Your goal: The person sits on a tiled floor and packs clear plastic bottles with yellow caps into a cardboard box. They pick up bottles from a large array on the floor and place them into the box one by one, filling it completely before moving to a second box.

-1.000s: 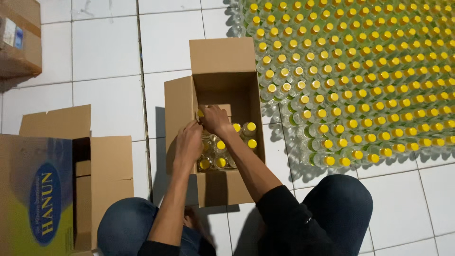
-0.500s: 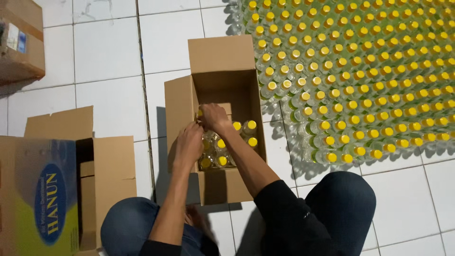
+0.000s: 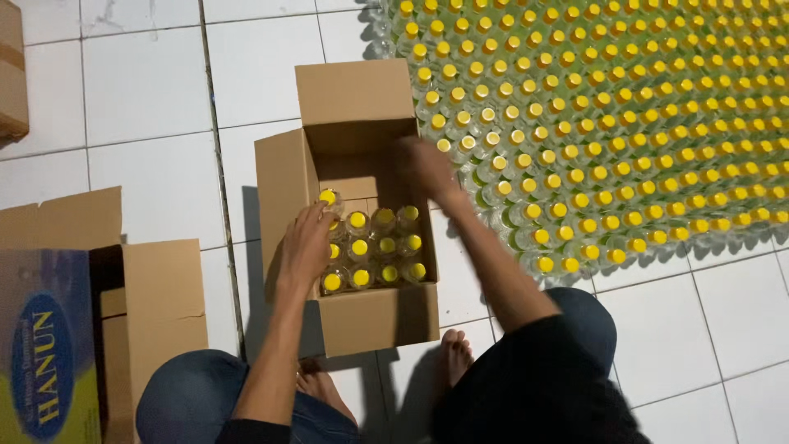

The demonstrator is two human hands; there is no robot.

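An open cardboard box (image 3: 288,177) stands on the white tiled floor in front of me, its near part filled with several yellow-capped clear bottles (image 3: 371,251). My left hand (image 3: 306,245) rests on the bottles at the box's left side, fingers closed around one. My right hand (image 3: 426,167) is blurred above the box's right rim, fingers apart, holding nothing, near the edge of a large field of yellow-capped bottles (image 3: 625,107) standing on the floor to the right.
A second open cardboard box (image 3: 123,304) with a blue and yellow printed side stands at lower left. Another closed carton (image 3: 12,74) sits at the left edge. My knees and bare feet (image 3: 454,353) are just behind the box.
My right hand has lifted out of the box and swung right toward the bottles on the floor. My left hand stays on the bottles in the box.
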